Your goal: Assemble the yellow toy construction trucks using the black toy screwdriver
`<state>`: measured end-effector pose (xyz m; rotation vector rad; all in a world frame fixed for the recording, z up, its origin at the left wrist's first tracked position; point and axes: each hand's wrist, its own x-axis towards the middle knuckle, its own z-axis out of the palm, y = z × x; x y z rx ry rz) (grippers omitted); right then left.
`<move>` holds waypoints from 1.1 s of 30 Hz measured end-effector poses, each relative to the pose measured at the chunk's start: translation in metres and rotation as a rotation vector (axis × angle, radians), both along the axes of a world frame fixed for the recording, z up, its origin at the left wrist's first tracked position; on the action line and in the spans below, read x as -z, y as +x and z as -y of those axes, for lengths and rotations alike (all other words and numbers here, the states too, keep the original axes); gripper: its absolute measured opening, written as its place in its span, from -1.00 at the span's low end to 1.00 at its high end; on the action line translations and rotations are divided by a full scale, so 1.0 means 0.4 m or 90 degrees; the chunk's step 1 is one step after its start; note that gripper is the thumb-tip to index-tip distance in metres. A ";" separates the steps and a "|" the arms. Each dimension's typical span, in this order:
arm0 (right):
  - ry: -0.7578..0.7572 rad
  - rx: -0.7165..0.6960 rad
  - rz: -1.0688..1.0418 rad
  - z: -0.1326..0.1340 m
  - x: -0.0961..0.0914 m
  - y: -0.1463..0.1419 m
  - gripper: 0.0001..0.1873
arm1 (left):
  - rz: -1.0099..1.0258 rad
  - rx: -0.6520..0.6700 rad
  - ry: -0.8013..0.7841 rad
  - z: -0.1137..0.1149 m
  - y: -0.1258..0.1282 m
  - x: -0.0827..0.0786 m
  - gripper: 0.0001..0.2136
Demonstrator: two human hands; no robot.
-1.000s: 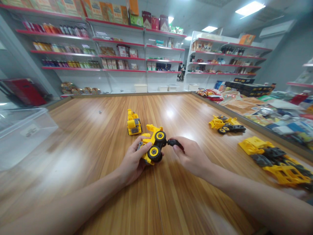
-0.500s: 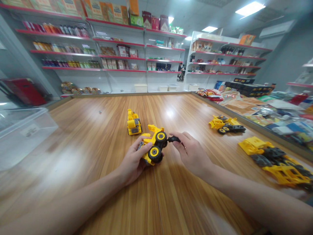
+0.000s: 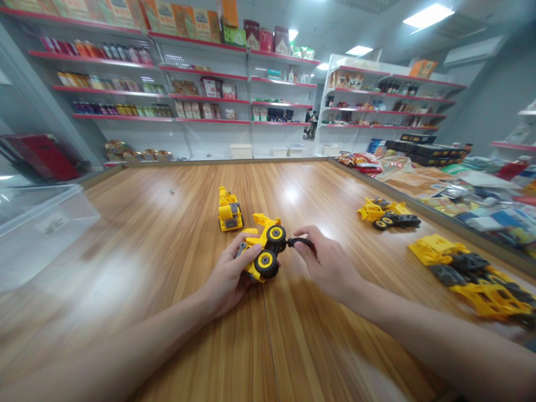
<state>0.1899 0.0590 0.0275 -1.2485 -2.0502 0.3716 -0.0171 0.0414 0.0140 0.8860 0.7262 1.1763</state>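
Observation:
My left hand [image 3: 230, 269] is closed around a yellow toy truck [image 3: 260, 243], tipped so that its black wheels with yellow hubs face me and to the right. Between the thumb and fingers of my right hand [image 3: 329, 257] is the black handle of a screwdriver [image 3: 298, 242]. Its tip points left at the underside of the toy, by the wheels; whether it sits in a screw is hidden. Just beyond my left hand, another yellow toy vehicle [image 3: 229, 213] stands upright on the wooden table [image 3: 201, 352].
Rightward on the table lie a yellow and black toy vehicle [image 3: 387, 214] and several toy parts [image 3: 473, 276]. A clear plastic bin [image 3: 46, 229] is at the left. One tiny piece [image 3: 171, 191] lies far left. Stocked shelves [image 3: 205, 100] stand behind; packaged goods [image 3: 419, 178] lie beyond the right edge.
The fingers of my right hand have shifted slightly on the screwdriver handle, which shows at a somewhat different angle. My left hand and the toy truck have barely moved.

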 end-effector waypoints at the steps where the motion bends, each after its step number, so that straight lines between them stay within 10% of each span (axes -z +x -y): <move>1: -0.015 0.001 -0.004 0.000 -0.002 0.000 -0.76 | -0.001 -0.002 0.000 -0.001 0.000 0.001 -0.70; 33: -0.147 -0.036 -0.084 -0.019 0.016 -0.006 -0.70 | -0.016 -0.018 -0.006 -0.001 -0.003 0.003 -0.72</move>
